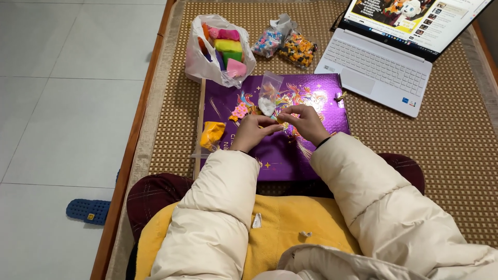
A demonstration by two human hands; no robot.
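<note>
While your two hands meet over the middle of the purple box lid (311, 155) that serves as your working surface, they pinch a small yellow-orange bit of modelling clay (276, 121) between them: your left hand (252, 132) has thumb and forefinger closed on one end, and your right hand (306, 123) has its fingertips curled shut on the other. The piece is too small to make out its form.

One finished-looking piece lies on the lid just beyond your left hand, a small pink clay flower (239, 111) with an orange bit beside it. A larger lump of yellow clay in clear wrap (212, 135) sits at the lid's left edge, opened and partly used by the look of it. A small clear bag with white clay (268, 93) stands on the lid's far side.

By my reading you are early on: most of the stock looks untouched. The white plastic bag of coloured clay blocks (222, 47) is full, and the two small packets of beads or trimmings (285, 43) beside it look unopened. The white laptop (386, 62) stands open on the woven mat (456, 155) at your right.
</note>
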